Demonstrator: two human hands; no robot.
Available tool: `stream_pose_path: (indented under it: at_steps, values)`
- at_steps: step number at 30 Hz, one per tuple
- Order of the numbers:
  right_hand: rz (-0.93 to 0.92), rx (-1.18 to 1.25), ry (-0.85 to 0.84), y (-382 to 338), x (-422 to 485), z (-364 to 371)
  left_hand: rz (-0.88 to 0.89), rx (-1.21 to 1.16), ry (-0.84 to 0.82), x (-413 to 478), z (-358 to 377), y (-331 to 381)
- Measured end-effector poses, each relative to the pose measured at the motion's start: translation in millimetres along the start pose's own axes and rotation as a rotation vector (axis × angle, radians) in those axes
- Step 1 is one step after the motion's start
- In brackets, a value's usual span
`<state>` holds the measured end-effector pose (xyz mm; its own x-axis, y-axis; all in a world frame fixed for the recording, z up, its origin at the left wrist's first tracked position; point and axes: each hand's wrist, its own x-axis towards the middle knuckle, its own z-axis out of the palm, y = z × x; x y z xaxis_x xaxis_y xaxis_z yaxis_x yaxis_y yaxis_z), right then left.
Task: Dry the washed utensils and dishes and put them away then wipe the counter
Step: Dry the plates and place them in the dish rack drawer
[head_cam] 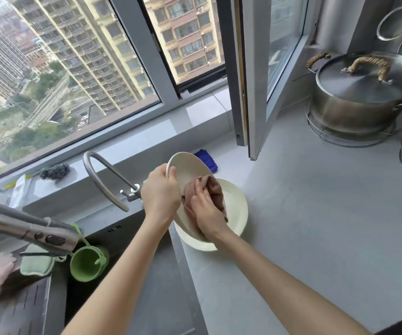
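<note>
Pink-brown cloth (215, 189) is sitting bunched in your right hand (204, 209), whose fingers are curling into it and pressing it against the face of the white plate (187, 168). Your left hand (160, 192) is gripping that plate by its left rim, fingers wrapping behind and the thumb lying on the front face. You are holding the plate tilted up on edge between your two hands, the left at the rim and the right at the lower middle of the face.

The plate is hanging directly over a cream bowl (237, 206) that is resting on the grey counter (316, 213) just right of the sink (93, 298). Your right wrist is hiding the plate's lower edge, so you cannot tell whether it is touching the bowl.

Just left of your left hand, the curved faucet (98, 170) is arching over the sink, and a green cup (86, 264) is hanging at the sink's near side. A blue rag (207, 158) is lying on the counter just behind the plate. A steel scrubber (54, 171) is resting on the window ledge to the left. A lidded steel pot (354, 110) is standing on a wire stand, well apart at the far right.
</note>
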<state>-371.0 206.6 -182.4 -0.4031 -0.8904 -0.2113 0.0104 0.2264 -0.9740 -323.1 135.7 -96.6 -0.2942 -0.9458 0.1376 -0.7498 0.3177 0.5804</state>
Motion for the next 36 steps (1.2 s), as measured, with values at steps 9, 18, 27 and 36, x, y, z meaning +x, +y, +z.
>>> stream_pose_path:
  at_steps: [9,18,27,36]
  values:
    - [-0.578,-0.451,0.161,30.4,-46.6,-53.6,-0.132,-0.338,-0.137,8.5,-30.6,-12.2]
    - [-0.639,-0.437,0.123,-36.6,24.4,-93.5,-0.195,-0.545,-0.369,-16.3,-60.9,9.7]
    - [-0.102,0.264,-0.144,-62.8,3.9,-107.2,-0.331,-0.755,-0.055,-23.5,-81.7,10.0]
    - [0.093,1.052,0.505,-60.4,-18.1,-39.7,-0.42,-1.065,0.452,-65.2,-41.4,12.4]
